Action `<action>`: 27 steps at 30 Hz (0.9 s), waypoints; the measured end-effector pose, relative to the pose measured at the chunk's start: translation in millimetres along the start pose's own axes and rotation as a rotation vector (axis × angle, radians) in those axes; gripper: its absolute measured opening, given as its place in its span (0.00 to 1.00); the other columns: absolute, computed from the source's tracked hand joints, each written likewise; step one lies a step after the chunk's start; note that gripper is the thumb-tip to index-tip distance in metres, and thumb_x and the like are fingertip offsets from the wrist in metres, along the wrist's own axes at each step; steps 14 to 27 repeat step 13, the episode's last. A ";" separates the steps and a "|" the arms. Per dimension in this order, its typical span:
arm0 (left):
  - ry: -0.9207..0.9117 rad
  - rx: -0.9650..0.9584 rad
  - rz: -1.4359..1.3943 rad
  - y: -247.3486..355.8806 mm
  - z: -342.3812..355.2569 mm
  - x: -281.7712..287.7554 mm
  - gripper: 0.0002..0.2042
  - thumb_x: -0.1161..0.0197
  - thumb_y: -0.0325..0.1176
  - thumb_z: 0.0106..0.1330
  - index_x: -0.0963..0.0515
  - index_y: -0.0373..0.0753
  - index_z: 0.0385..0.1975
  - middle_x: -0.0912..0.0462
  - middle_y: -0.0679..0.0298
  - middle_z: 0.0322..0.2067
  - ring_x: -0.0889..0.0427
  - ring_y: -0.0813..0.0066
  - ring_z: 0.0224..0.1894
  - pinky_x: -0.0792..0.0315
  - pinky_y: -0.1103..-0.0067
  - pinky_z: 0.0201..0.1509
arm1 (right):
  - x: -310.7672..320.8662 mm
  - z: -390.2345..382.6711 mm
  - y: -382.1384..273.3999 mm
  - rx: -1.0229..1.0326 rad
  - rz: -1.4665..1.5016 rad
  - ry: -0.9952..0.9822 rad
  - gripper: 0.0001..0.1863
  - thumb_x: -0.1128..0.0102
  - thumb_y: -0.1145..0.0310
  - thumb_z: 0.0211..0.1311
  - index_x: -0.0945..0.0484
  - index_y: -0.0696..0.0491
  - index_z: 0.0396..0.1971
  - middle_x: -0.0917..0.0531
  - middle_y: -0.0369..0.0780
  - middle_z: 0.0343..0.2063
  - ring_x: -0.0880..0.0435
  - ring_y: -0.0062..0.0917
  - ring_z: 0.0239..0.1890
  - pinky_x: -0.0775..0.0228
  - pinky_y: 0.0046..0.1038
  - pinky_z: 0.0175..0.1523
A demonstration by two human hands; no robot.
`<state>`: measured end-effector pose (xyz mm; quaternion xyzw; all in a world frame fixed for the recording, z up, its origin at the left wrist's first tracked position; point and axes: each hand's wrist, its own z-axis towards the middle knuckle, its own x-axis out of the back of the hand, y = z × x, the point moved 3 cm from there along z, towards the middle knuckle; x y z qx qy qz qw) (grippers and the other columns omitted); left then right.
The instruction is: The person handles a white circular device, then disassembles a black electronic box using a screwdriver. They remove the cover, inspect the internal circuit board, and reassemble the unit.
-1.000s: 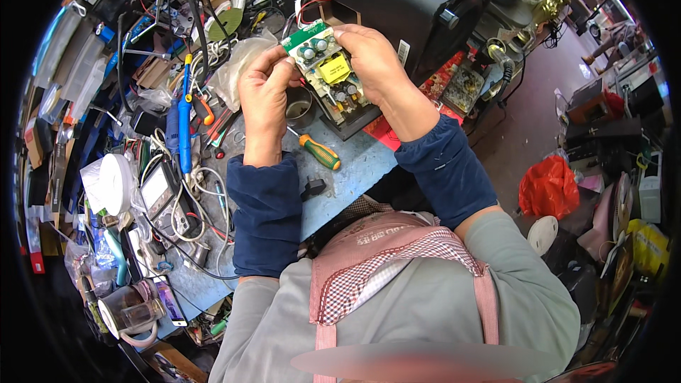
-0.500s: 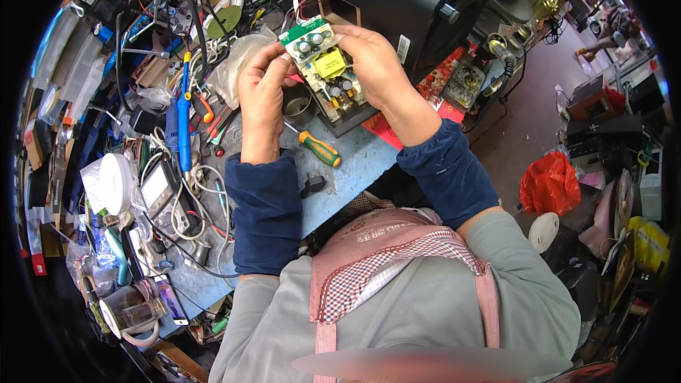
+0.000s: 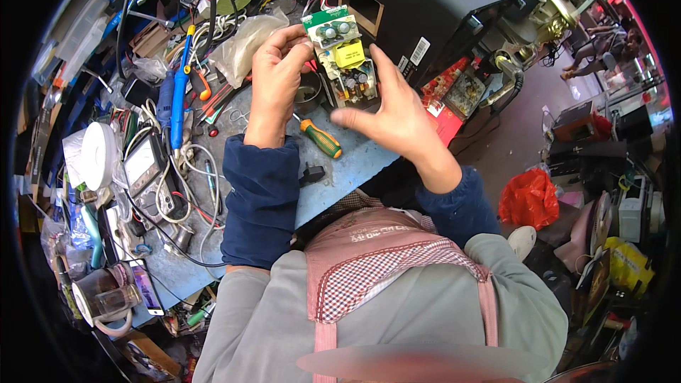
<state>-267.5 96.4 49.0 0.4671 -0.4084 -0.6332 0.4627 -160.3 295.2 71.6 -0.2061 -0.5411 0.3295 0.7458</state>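
A circuit board [image 3: 350, 55] with a yellow transformer, round capacitors and a green upper strip is tilted up beside the black speaker box, red and white wires running from its top. My left hand [image 3: 277, 81] grips its left edge between thumb and fingers. My right hand [image 3: 401, 117] is apart from it at the lower right, thumb and fingers spread, holding nothing. Below the board lies a screwdriver [image 3: 321, 139] with a green and orange handle. A small round metal cup [image 3: 306, 92] is partly hidden behind my left hand.
The large black box [image 3: 418, 10] fills the back of the blue bench [image 3: 355, 174]. To the left are a blue soldering iron [image 3: 181, 92], tangled cables, a meter [image 3: 142, 163], a phone [image 3: 147, 287] and a glass mug [image 3: 106, 294]. A red bag [image 3: 528, 198] lies on the floor.
My right hand has let go of the board's right edge, drawn back toward me and opened. The left hand keeps its hold. The whole view has shifted slightly.
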 end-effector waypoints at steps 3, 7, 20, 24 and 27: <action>-0.013 -0.015 -0.017 0.7 -0.9 -4.1 0.17 0.34 0.28 0.74 0.17 0.32 0.60 0.10 0.65 0.47 0.14 0.82 0.43 0.21 0.83 0.44 | -10.4 -11.2 -5.9 -0.035 -0.002 -0.033 0.76 0.08 0.49 0.42 0.52 0.63 0.84 0.32 0.64 0.76 0.30 0.56 0.78 0.35 0.45 0.80; -0.020 -0.039 -0.002 0.1 -1.5 -5.3 0.18 0.34 0.30 0.75 0.17 0.31 0.62 0.10 0.64 0.50 0.14 0.81 0.45 0.22 0.84 0.46 | -22.9 -10.1 -5.0 -0.035 -0.037 0.052 0.74 0.10 0.59 0.42 0.54 0.61 0.85 0.26 0.62 0.72 0.23 0.54 0.73 0.31 0.42 0.78; -0.067 -0.034 -0.005 9.5 -2.3 -3.0 0.22 0.32 0.31 0.75 0.19 0.35 0.67 0.12 0.63 0.56 0.14 0.82 0.48 0.21 0.83 0.48 | -18.0 -6.2 17.6 -0.162 0.698 -0.008 0.68 0.18 0.69 0.49 0.55 0.59 0.86 0.15 0.53 0.63 0.11 0.49 0.61 0.22 0.43 0.70; -0.067 -0.034 -0.005 9.5 -2.3 -3.0 0.22 0.32 0.31 0.75 0.19 0.35 0.67 0.12 0.63 0.56 0.14 0.82 0.48 0.21 0.83 0.48 | -18.0 -6.2 17.6 -0.162 0.698 -0.008 0.68 0.18 0.69 0.49 0.55 0.59 0.86 0.15 0.53 0.63 0.11 0.49 0.61 0.22 0.43 0.70; -0.067 -0.034 -0.005 9.5 -2.3 -3.0 0.22 0.32 0.31 0.75 0.19 0.35 0.67 0.12 0.63 0.56 0.14 0.82 0.48 0.21 0.83 0.48 | -18.0 -6.2 17.6 -0.162 0.698 -0.008 0.68 0.18 0.69 0.49 0.55 0.59 0.86 0.15 0.53 0.63 0.11 0.49 0.61 0.22 0.43 0.70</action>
